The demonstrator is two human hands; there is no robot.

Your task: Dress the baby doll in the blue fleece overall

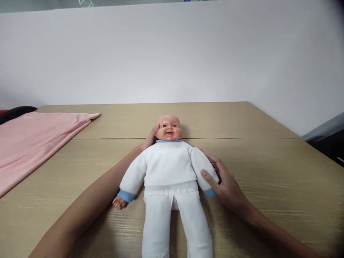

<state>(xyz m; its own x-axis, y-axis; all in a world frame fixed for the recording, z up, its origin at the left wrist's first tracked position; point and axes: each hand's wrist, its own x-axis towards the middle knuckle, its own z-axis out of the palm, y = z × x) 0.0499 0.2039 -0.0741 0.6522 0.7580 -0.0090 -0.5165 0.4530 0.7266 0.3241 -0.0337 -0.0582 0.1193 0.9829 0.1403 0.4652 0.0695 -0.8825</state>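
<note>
Far left corner of worktop (pixel 255 161): curved black object (pixel 20 113), partly hidden by pink cloth (pixel 40 139). Cloth soft, lightly creased, spread over the left part; one pointed corner aims right, below the far edge.

Worktop: pale wood grain, thin seam parallel to far edge.

Doll (pixel 169 165): on its back, mid-worktop between the side edges, head toward the far edge, legs running out of view at the bottom. Sleeve on the left side fuzzy white with blue cuff (pixel 126 195); small moulded hand (pixel 119 203) shows beyond it.

Left hand (pixel 151 138): against the side of the doll's head (pixel 170 129), which is smooth, glossy and rounded. Most fingers hidden; cannot tell how far they close.

Blue collar (pixel 168 141), white fleecy top, smoother white trousers (pixel 158 222).

Right hand (pixel 224 182): grasping the other sleeve (pixel 202 166), thumb on top, fingers around the outer side.

Beyond the right edge: dark object (pixel 329 138). White wall (pixel 172 53) behind far edge.
</note>
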